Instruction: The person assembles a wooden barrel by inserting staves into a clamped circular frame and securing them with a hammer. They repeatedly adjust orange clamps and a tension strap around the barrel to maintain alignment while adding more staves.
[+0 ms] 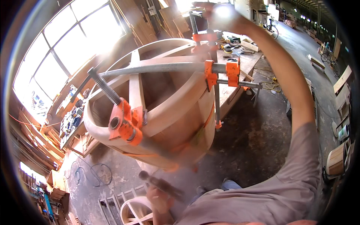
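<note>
A big round pale-wood frame [180,107] with crossing ribs fills the middle, with orange-jawed clamps on it. A long pipe clamp [161,68] spans its top, and another orange clamp jaw [125,122] with a threaded screw sits at the near left rim. At the far right rim stands an upright bar clamp [205,37]. My right hand [228,18], arm raised, is closed at that clamp's top; glare hides some of its fingers. Low in front of the frame, my left hand [159,198] is closed round a blurred dark hammer [163,186].
Tools lie on a workbench [251,58] behind the frame, and more on a bench [77,129] at left. A smaller round wooden frame [137,210] and a slatted rack [108,210] are by my left hand. Cables [93,174] cross the floor. Boards [138,22] lean beyond.
</note>
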Demonstrator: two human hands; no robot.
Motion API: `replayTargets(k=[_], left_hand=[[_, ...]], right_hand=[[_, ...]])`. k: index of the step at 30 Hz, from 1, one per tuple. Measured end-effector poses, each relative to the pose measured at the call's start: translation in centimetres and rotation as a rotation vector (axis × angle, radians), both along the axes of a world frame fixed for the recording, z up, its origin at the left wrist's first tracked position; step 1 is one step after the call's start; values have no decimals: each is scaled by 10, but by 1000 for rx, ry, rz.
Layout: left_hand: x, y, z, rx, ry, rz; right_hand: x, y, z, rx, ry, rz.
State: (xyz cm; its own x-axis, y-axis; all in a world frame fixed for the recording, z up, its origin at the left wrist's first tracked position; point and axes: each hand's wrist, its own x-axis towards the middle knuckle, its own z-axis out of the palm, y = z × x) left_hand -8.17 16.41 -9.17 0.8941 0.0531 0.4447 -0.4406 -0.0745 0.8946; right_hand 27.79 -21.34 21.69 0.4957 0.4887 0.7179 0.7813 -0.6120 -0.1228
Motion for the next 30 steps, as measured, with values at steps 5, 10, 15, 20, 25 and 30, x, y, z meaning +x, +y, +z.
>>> replayTargets(k=[5,10,15,20,25,30], left_hand=[[-21,-27,-3,240,-173,299],[-39,-66,-24,418,-91,626],[-54,-111,-42,559,-29,806],[-59,-129,-64,663,-71,825],[-40,-135,-65,421,0,625],[-26,-134,-50,438,-14,518]], right_hand=[[71,27,0,-42,22,375],[97,43,-4,-16,-390,318],[88,89,12,-440,-512,-158],[59,66,48,-517,-306,17],[73,45,37,-424,-275,74],[84,62,22,-353,-290,172]])
